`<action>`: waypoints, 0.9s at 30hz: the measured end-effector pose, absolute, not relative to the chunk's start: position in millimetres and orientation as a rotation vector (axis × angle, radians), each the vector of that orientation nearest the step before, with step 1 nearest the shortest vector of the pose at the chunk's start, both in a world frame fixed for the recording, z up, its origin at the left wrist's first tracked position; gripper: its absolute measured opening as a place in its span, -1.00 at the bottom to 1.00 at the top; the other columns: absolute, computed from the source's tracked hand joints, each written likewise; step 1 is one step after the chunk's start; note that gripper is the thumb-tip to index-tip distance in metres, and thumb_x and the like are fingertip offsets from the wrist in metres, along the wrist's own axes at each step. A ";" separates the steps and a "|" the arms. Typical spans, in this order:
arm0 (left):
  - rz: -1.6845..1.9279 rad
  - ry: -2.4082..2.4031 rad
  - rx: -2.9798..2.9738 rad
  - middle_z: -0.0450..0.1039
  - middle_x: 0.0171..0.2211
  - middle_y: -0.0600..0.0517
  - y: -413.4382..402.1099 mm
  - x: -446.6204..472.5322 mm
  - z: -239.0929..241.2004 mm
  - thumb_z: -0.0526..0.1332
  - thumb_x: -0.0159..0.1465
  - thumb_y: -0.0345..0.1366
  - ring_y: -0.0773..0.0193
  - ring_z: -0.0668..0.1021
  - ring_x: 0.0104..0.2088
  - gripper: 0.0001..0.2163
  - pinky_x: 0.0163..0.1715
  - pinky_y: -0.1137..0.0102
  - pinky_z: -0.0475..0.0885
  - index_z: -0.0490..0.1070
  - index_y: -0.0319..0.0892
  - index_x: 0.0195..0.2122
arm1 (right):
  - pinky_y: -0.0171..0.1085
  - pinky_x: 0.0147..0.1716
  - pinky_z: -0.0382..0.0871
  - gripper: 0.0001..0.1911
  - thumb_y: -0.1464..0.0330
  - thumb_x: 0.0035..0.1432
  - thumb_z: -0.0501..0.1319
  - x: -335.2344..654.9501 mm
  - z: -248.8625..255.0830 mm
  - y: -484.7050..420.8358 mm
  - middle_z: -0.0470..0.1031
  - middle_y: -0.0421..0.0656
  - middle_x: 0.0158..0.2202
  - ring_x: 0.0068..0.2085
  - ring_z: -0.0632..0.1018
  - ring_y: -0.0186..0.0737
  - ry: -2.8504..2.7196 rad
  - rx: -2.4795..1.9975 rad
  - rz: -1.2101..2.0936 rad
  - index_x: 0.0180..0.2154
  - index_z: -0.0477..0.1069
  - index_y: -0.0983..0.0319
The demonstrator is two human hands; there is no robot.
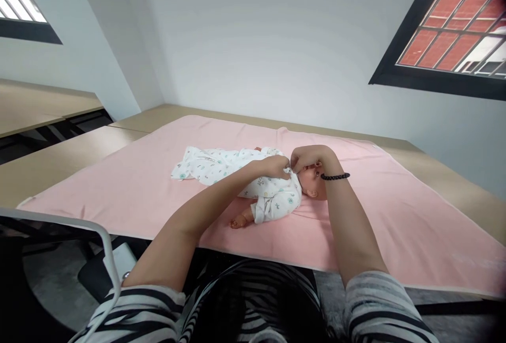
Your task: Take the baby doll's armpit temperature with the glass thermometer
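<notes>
A baby doll (312,180) lies on its back on a pink blanket (150,190), its head toward the right. It wears a white baby gown (225,164) with small printed figures. At the gown's neckline, my left hand (276,166) pinches the cloth with closed fingers. Right beside it, my right hand (306,157) is bent at the wrist, its fingers closed at the same neckline under the doll's chin. Part of the doll's face is covered by my right hand and wrist. One doll arm (243,219) sticks out of the near sleeve.
The blanket covers most of a light wooden table (130,137) against a white wall (256,42). Further tables (43,100) stand at the left. A white cable or tube (106,248) curves at the lower left, near a chair.
</notes>
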State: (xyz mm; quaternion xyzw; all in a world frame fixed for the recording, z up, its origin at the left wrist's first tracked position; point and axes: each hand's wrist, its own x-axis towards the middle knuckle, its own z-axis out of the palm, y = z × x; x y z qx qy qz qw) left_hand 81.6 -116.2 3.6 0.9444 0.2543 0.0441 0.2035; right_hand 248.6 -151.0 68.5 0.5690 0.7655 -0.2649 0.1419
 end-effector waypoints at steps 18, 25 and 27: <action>0.112 0.664 2.728 0.41 -0.45 0.03 -113.3 83.5 -0.9 0.17 0.18 -0.13 0.22 0.46 -0.44 -0.81 -0.48 0.36 0.21 0.28 -0.13 -0.41 | -0.33 -0.57 0.04 -0.80 0.37 -0.10 0.24 247.8 67.0 -150.1 0.05 -0.31 -0.63 -0.58 0.16 -0.41 2.201 1.642 -0.737 -0.54 0.19 0.23; 0.075 0.688 2.787 0.37 -0.47 0.03 -114.1 86.3 -4.6 0.15 0.20 -0.13 0.24 0.42 -0.47 -0.80 -0.49 0.36 0.21 0.24 -0.13 -0.44 | -0.33 -0.57 0.08 -0.87 0.37 -0.10 0.23 248.1 69.1 -150.6 0.14 -0.29 -0.59 -0.57 0.22 -0.39 2.176 1.675 -0.708 -0.50 0.28 0.25; 0.069 0.692 2.813 0.35 -0.48 0.03 -114.7 87.3 -5.0 0.15 0.20 -0.14 0.25 0.39 -0.49 -0.79 -0.48 0.35 0.20 0.22 -0.13 -0.46 | -0.34 -0.57 0.10 -0.87 0.37 -0.10 0.23 247.6 70.2 -151.7 0.15 -0.28 -0.58 -0.56 0.23 -0.39 2.169 1.686 -0.709 -0.50 0.28 0.25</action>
